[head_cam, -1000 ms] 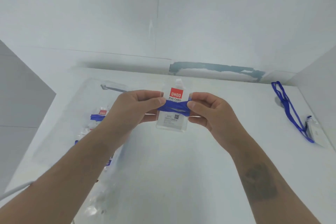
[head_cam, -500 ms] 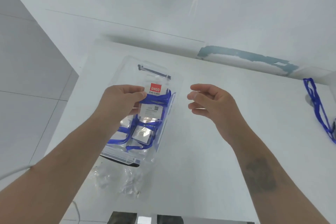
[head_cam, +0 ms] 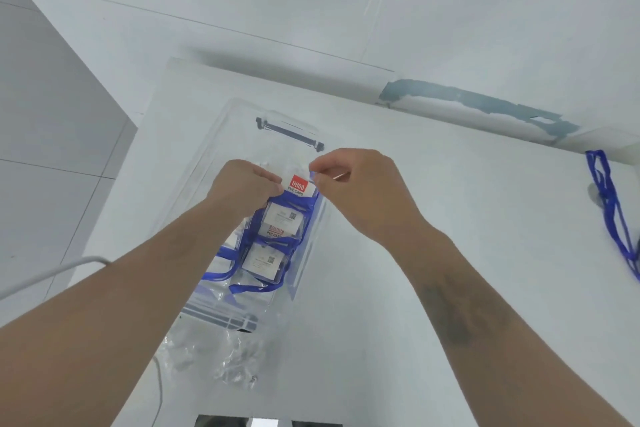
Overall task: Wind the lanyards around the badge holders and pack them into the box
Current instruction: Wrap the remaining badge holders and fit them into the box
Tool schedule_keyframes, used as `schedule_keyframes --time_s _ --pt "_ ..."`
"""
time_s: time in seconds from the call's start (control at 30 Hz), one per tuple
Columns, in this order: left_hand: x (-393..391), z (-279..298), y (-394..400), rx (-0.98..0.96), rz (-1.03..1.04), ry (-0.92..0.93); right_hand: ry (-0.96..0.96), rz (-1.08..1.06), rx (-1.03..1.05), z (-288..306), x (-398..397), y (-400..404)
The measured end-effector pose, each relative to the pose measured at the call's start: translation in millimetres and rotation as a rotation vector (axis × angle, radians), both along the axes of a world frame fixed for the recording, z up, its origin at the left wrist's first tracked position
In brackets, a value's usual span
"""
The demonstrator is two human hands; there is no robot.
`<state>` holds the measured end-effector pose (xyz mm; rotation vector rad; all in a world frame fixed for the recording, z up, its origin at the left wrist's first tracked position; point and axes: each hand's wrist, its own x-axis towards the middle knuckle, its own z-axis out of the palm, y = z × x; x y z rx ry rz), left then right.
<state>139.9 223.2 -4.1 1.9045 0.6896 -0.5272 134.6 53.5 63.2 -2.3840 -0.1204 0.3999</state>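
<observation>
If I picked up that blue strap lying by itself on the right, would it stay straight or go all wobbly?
Probably wobbly: the blue lanyard lies in loose, curving loops on the table, so it looks floppy. It is thin, so likely light. It would likely dangle, not hold its shape.

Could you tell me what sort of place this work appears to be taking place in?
Probably a plain packing or workshop bench, not a home: a bare white table against a white wall with a patch of peeled paint, a clear plastic box of wrapped badge holders, and empty plastic bags.
</observation>
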Motion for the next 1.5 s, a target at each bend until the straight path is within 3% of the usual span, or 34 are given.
schedule_keyframes --time_s 0.2,0.37,0.63,0.87,1.2,1.37,1.5 --pt "12.2 -15.6 0.4 0.026 -0.002 0.034 -0.073 0.389 -0.589 -16.3 26.9 46.5" --pt "19.2 -20.2 3.5 0.008 -0.017 0.055 -0.002 0.466 -0.747 -25.0 36.6 58.8" --pt "22.0 -30.4 12.0 0.002 -0.08 0.086 0.0 0.47 -0.817 -40.4 45.3 61.9" --pt "16.2 -38.1 10.8 0.172 -0.193 0.079 0.005 0.549 -0.89 -44.4 54.8 66.4" --pt "10.7 -31.4 2.5 0.452 -0.322 -0.083 0.01 0.558 -0.881 -26.5 54.7 61.7" --pt "3.3 -21.4 4.5 0.481 -0.346 -0.141 -0.045 0.453 -0.758 -5.0 52.5 48.0" --pt "-9.5 -6.1 7.8 0.42 -0.294 -0.253 -0.127 0.259 -0.495 13.3 35.5 28.4"
